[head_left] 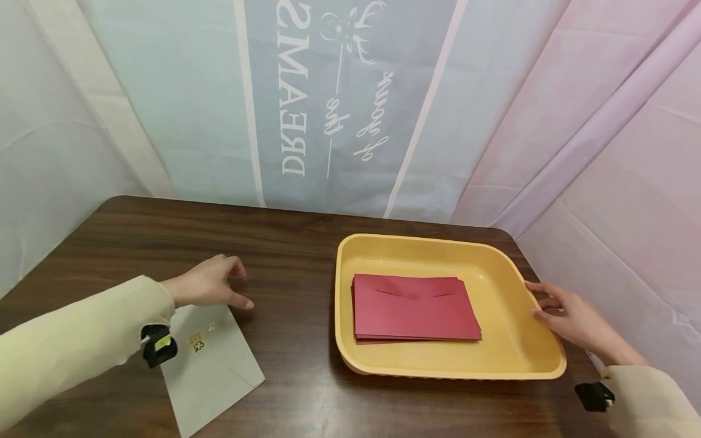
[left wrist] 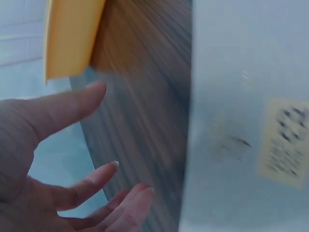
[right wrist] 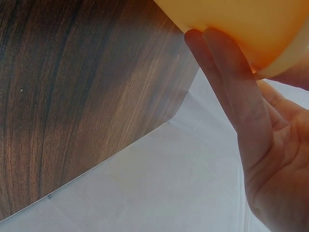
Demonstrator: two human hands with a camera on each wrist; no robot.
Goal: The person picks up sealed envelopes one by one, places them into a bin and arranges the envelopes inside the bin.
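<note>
My left hand (head_left: 205, 285) hovers over the far end of a white envelope (head_left: 216, 380) with a small gold label. Its thumb and fingers are spread with nothing between them, and in the left wrist view the white envelope (left wrist: 227, 193) lies beside the fingers (left wrist: 130, 210). On the right, my right hand (head_left: 575, 316) pinches the right rim of a yellow plastic tray (head_left: 506, 328). In the right wrist view several fingers lie along the outside of the tray (right wrist: 231, 19); the thumb is over the rim. A stack of dark red envelopes (head_left: 413, 313) lies inside the tray, flap side up.
Everything stands on a dark wood-grain table (head_left: 290, 274). Behind it hangs a pale printed cloth (head_left: 208, 121) with lettering, and more cloth (head_left: 630, 201) borders the right side. The tray sits close to the table's right edge.
</note>
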